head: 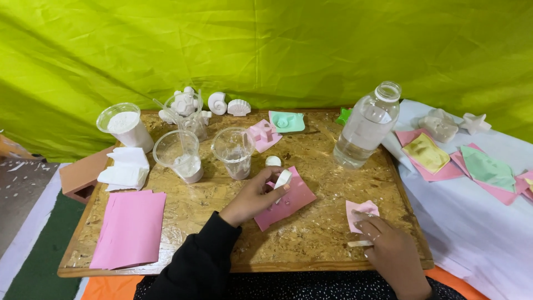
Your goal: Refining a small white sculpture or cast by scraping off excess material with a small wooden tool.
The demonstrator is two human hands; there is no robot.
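Note:
My left hand (252, 194) holds a small white plaster piece (283, 179) between thumb and fingers, just above a pink paper sheet (288, 200) on the wooden board (194, 205). My right hand (391, 250) rests near the board's front right edge, fingertips on a small pink mould piece (361, 212), and a thin white stick (360, 243) lies under its fingers. A small white round lump (272, 161) sits just beyond my left hand.
Two clear plastic cups (179, 154) (234, 151), a cup of white powder (123, 125), white tissues (126, 166), a pink sheet (130, 228), pink and green moulds, white shell casts (225, 104) and a clear water bottle (366, 126) stand on the board. More moulds lie on white cloth (472, 216) right.

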